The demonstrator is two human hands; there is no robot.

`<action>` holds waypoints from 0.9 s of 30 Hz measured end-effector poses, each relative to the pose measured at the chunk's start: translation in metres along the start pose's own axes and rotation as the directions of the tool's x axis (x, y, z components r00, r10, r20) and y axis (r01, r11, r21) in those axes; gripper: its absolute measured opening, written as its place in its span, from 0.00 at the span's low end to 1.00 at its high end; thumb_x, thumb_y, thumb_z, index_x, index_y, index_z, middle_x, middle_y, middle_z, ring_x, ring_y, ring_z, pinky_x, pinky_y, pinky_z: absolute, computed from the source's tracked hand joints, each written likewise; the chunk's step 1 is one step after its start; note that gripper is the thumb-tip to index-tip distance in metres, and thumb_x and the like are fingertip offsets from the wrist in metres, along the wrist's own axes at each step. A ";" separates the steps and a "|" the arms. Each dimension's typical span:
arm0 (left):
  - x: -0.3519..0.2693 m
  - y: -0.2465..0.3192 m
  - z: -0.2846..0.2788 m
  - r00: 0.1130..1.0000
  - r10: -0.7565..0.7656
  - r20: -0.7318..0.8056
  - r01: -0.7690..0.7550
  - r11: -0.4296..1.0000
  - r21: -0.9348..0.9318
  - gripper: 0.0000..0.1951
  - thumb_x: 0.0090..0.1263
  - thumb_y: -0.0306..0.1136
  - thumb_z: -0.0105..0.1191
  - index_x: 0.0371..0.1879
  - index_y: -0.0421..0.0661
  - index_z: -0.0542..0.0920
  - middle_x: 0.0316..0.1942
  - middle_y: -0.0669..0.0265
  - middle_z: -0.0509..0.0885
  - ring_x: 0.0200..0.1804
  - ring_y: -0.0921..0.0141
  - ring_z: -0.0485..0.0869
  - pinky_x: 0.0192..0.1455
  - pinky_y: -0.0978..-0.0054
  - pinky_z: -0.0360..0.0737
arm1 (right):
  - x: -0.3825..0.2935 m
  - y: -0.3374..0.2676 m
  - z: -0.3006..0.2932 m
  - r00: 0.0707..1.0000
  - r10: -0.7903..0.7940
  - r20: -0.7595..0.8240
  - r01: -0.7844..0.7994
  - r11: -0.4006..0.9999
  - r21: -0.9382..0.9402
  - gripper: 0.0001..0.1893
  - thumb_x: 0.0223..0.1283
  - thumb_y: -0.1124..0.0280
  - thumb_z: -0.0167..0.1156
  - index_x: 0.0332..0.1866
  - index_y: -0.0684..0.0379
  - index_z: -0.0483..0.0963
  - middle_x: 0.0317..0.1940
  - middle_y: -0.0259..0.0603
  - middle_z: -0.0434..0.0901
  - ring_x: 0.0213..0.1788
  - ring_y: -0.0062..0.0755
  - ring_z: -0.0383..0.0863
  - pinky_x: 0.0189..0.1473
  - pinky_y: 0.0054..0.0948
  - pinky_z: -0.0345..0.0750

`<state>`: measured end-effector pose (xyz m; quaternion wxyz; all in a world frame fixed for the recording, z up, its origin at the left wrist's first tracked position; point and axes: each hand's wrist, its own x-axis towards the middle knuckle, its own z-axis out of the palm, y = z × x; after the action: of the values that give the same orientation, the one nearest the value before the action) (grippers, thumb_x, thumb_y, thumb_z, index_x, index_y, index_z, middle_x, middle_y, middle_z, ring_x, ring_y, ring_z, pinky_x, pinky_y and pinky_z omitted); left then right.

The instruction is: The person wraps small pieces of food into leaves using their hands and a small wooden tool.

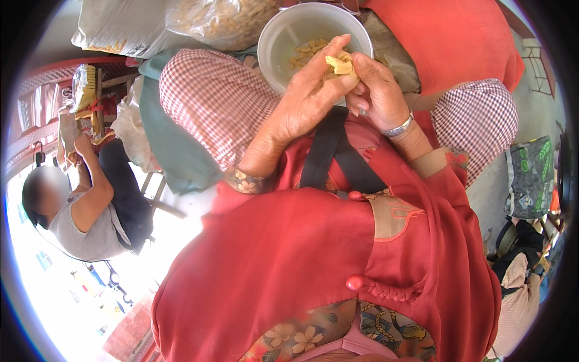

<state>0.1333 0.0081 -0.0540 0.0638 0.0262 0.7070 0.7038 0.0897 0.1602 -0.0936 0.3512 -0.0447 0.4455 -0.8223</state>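
Observation:
My left hand and my right hand meet over the near rim of a white plastic bucket. Between their fingertips they grip a pale yellow folded strip, possibly tofu skin, which looks looped or knotted. Part of the strip is hidden by the fingers. A silver bracelet circles my right wrist. Several small yellowish pieces lie at the bottom of the bucket, partly covered by my left hand.
Beyond the bucket's left side sits a clear plastic bag full of tan pieces, beside a white sack. Red cloth covers something at the right. A seated person works at the left. A dark printed bag stands far right.

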 end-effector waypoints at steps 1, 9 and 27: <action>0.001 -0.005 0.002 1.000 0.011 -0.018 -0.010 0.998 0.068 0.22 0.72 0.36 0.47 0.59 0.34 0.69 0.44 0.59 0.80 0.51 0.71 0.77 0.56 0.75 0.72 | 0.000 0.000 0.001 1.000 -0.010 -0.003 0.010 1.000 -0.017 0.18 0.69 0.53 0.47 0.37 0.59 0.68 0.18 0.27 0.62 0.14 0.15 0.60 0.17 0.20 0.65; 0.008 -0.014 0.011 0.983 -0.080 -0.166 0.070 0.995 -0.064 0.24 0.76 0.47 0.41 0.55 0.35 0.73 0.42 0.60 0.81 0.46 0.71 0.78 0.53 0.74 0.74 | 0.001 0.002 0.003 0.982 -0.144 -0.120 0.088 0.919 -0.383 0.18 0.70 0.53 0.45 0.44 0.60 0.67 0.18 0.30 0.67 0.13 0.15 0.61 0.16 0.19 0.64; 0.019 -0.018 -0.012 0.978 -0.205 0.041 0.160 0.608 -0.778 0.26 0.76 0.49 0.35 0.47 0.33 0.74 0.35 0.60 0.76 0.30 0.71 0.75 0.41 0.66 0.81 | -0.020 -0.003 -0.019 0.867 -0.498 0.033 0.280 0.431 -0.858 0.11 0.60 0.66 0.62 0.41 0.64 0.76 0.28 0.42 0.79 0.29 0.24 0.77 0.33 0.24 0.74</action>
<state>0.1139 -0.0016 -0.0733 0.1217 -0.0942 0.3346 0.9297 0.0957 0.1870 -0.0977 0.0317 -0.2162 0.7979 -0.5617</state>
